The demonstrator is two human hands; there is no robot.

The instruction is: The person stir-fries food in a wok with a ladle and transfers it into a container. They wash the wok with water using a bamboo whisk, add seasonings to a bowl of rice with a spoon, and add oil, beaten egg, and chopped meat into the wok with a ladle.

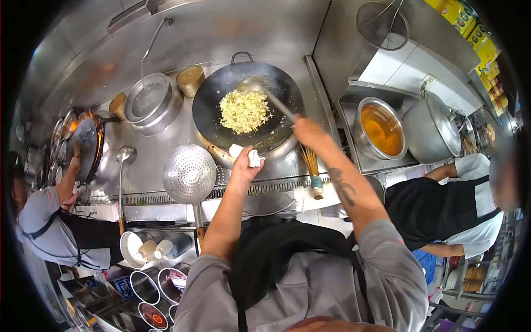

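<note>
A large black wok [207, 108] stands on the stove before me, with a heap of yellow fried rice [244, 112] in it. My right hand [310, 133] is closed round the handle of a ladle [281, 107], whose bowl rests in the wok behind the rice. At the wok's near rim, my left hand [246, 168] grips a folded white cloth [254, 159] that lies against the rim.
A perforated skimmer [189, 172] and a long ladle [126, 154] lie left. Right are a bamboo brush [313, 176], a bowl of orange liquid [380, 130] and a lidded pot [433, 126]. People stand at both sides; flames rise around the left wok.
</note>
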